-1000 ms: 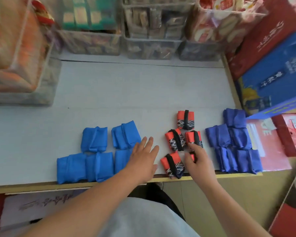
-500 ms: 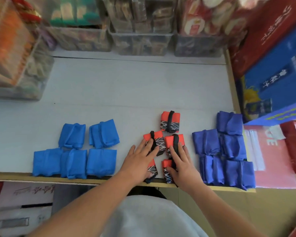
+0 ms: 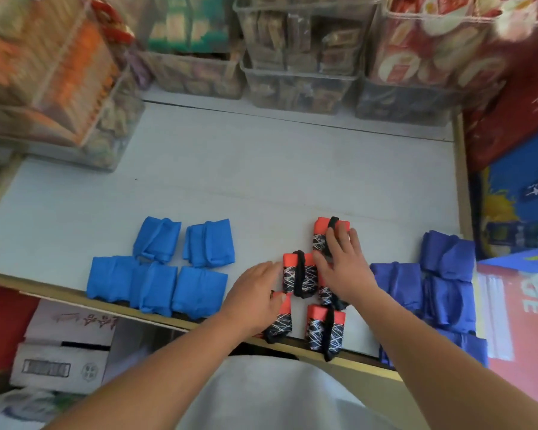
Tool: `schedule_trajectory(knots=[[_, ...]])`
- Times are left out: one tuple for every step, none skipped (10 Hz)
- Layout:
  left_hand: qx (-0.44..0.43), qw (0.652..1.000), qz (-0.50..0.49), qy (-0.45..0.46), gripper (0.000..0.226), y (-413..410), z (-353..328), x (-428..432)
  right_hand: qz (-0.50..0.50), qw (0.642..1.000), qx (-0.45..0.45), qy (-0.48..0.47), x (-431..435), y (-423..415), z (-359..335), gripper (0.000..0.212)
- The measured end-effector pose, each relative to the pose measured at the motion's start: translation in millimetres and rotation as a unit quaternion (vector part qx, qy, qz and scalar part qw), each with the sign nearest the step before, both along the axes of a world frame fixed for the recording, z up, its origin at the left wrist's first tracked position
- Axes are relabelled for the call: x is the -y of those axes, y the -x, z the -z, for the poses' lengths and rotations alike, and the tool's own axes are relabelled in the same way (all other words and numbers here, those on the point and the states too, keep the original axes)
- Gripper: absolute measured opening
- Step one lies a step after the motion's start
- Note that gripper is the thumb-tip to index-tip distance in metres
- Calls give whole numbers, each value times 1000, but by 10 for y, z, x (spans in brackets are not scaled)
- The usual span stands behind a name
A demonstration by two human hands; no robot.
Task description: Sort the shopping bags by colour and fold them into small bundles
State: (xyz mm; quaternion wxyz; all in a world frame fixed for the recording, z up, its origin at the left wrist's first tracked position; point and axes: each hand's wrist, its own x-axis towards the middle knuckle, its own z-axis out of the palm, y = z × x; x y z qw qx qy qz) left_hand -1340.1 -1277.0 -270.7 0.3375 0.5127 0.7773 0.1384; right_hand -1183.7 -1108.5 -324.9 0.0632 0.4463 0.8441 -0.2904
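Looks near done: every bag in view is folded, three groups along the bench (image 3: 230,169) front edge: light blue bundles (image 3: 159,274) left, red bundles (image 3: 325,328) centre, dark blue bundles (image 3: 444,274) right corner. Left hand (image 3: 255,293), right hand (image 3: 345,265) both flat, fingers straight, on red ones; only squaring up remains

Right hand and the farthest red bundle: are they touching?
Touching. The head view shows the right hand with its fingers lying flat across the near part of the farthest red bundle, covering part of its black strap.
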Motion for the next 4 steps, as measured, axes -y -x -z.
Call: schedule_trajectory(knots=[[4,999,-29,16,57,39,-66,53,-24,999,11,26,39,102,43,80],[-1,998,-36,41,63,113,-15,121,-23,1000,6,2,71,115,63,77],[23,997,-54,55,66,187,59,191,-17,997,-54,-58,91,124,-18,65],[34,996,-57,65,66,276,26,266,-8,989,-133,-71,223,177,-176,52]])
